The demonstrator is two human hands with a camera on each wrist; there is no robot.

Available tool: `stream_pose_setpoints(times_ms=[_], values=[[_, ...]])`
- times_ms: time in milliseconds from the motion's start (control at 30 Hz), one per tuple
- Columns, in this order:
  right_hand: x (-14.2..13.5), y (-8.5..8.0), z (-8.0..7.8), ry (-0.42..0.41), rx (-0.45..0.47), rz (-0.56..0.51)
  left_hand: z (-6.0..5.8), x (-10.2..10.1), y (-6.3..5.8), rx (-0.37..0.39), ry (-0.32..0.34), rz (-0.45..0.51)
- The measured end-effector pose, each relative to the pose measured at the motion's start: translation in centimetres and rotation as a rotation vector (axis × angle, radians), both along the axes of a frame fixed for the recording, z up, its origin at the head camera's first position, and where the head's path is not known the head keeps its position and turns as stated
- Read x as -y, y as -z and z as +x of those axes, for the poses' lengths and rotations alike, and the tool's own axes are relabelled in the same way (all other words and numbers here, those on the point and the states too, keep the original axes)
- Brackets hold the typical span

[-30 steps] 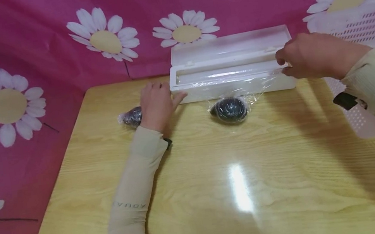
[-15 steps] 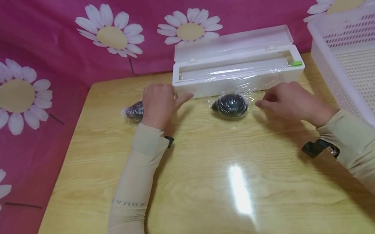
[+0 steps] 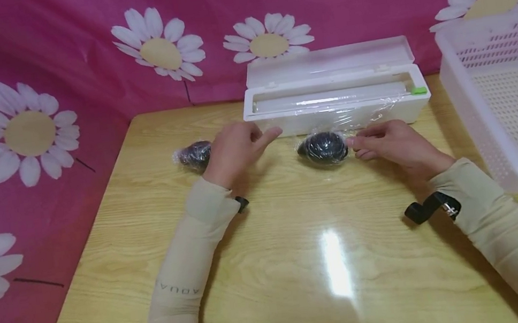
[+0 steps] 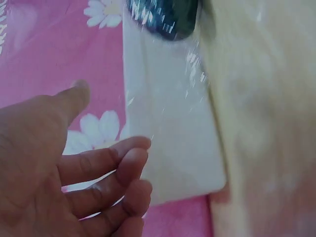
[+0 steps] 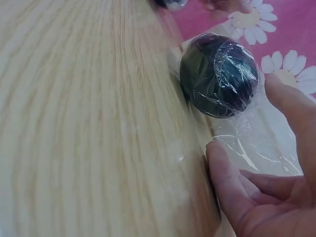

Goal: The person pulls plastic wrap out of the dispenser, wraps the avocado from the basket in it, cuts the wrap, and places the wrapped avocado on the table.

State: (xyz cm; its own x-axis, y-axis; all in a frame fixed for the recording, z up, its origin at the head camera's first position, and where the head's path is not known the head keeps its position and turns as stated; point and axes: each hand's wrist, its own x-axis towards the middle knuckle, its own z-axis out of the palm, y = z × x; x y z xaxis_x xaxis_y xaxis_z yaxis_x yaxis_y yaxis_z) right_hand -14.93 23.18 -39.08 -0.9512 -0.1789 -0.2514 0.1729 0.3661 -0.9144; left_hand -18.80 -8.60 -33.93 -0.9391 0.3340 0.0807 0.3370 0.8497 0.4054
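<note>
A dark, pear-shaped fruit like an avocado, wrapped in clear cling film, lies on the table in front of a long white cling-film dispenser. My right hand is at its right end; the right wrist view has the thumb and fingers spread apart beside the wrapped fruit. Loose film hangs between fruit and dispenser. My left hand hovers at the dispenser's left corner, its fingers loosely bent with nothing in them. Partly hidden behind that hand lies a second wrapped dark fruit.
The dispenser's lid is raised, showing the film roll inside and a green slider at the right end. A white perforated basket stands at the right. Behind the wooden table hangs a pink flowered cloth.
My right hand has left the dispenser's right end, where it held the film, and come down beside the middle fruit. The left hand has lifted slightly from the dispenser's corner.
</note>
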Motion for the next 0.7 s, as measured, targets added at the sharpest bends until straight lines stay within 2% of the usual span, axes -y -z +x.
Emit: stream_pose_setpoints(times_ms=[67, 133, 267, 367, 433, 533, 700], values=[[-0.1, 0.2, -0.1, 0.019, 0.006, -0.071, 0.3, -0.5, 0.6, 0.034, 0.044, 0.009], [-0.2, 0.5, -0.2, 0.033, 0.007, -0.107, 0.8, -1.1, 1.3, 0.035, 0.101, 0.013], [-0.2, 0.6, -0.2, 0.068, -0.06, -0.003, 1.7, -2.5, 2.3, -0.06, 0.212, 0.024], [-0.1, 0.5, -0.2, 0.092, -0.135, 0.135, 2.2, -3.6, 2.7, -0.166, 0.304, 0.037], [0.1, 0.5, -0.1, 0.094, -0.144, 0.141, 2.4, -4.2, 2.9, -0.218, 0.357, 0.03], [0.3, 0.7, 0.0, 0.093, -0.132, 0.131, 2.4, -5.1, 3.1, -0.241, 0.404, -0.005], [0.7, 1.0, -0.1, 0.073, -0.1, 0.055, 2.3, -5.9, 3.3, -0.216, 0.423, -0.052]])
